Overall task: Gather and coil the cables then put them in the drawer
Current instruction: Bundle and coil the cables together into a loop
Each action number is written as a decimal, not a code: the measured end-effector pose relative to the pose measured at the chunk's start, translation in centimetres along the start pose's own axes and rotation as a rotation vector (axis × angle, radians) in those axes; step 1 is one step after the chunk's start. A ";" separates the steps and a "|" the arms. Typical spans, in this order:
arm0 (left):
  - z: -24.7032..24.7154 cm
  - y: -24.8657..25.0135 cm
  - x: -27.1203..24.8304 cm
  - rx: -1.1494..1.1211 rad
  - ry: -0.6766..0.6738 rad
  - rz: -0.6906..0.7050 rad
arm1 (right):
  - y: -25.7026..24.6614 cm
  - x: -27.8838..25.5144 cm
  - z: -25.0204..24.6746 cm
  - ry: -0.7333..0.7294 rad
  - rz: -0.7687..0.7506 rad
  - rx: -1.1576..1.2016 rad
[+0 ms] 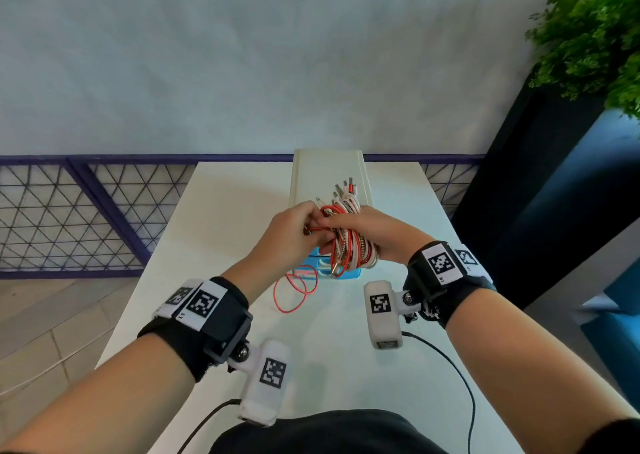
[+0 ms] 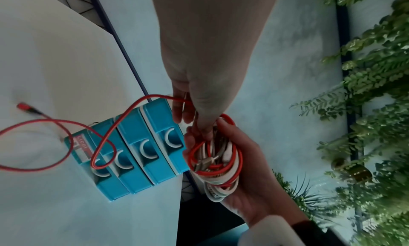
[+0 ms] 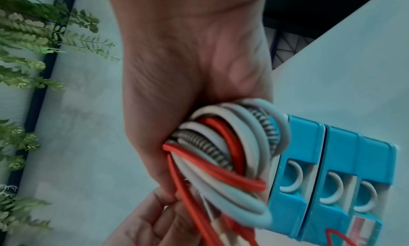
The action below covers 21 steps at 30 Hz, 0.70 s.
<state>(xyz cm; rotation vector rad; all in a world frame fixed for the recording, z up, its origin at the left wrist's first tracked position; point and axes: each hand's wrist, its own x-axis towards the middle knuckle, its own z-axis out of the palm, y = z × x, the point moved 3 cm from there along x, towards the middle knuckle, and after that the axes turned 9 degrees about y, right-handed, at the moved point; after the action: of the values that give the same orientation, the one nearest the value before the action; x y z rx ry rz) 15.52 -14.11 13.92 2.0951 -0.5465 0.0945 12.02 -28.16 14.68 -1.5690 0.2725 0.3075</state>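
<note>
My right hand (image 1: 367, 234) grips a coiled bundle of red, white and braided cables (image 1: 349, 242), held in the air just in front of the drawer unit; the bundle (image 3: 225, 151) fills the right wrist view, and the bundle (image 2: 218, 162) also shows in the left wrist view. My left hand (image 1: 294, 232) pinches a red cable (image 2: 106, 127) beside the coil. Its loose tail (image 1: 294, 291) loops down onto the white table (image 1: 207, 246), with the plug end (image 2: 24, 107) lying on the tabletop. The drawer unit (image 1: 329, 176) has blue drawer fronts (image 2: 143, 150), all closed.
The narrow table stands against a purple mesh railing (image 1: 86, 211). A dark planter with green foliage (image 1: 588, 34) rises at the right. Black leads from the wrist cameras (image 1: 460, 370) trail over the near end of the table.
</note>
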 end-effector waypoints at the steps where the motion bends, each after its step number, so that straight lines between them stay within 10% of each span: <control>1: 0.0 0.0 -0.2 0.019 0.025 -0.009 | 0.2 0.0 0.0 -0.012 0.010 -0.020; 7: -1.1 -1.2 0.0 0.266 0.008 -0.136 | 0.5 0.2 -0.5 0.086 -0.042 -0.116; 12: -1.9 -2.1 -1.2 -0.594 -0.335 -0.721 | 0.5 1.0 -2.5 0.319 -0.115 -0.106; 21: -0.7 0.5 -0.9 -0.690 -0.303 -0.508 | 0.8 1.0 -0.3 0.199 -0.104 0.053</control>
<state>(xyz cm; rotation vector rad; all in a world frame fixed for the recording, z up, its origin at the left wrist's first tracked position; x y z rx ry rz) 14.58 -13.45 14.40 1.5067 -0.1609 -0.6268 12.65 -28.49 13.64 -1.5573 0.3494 0.0625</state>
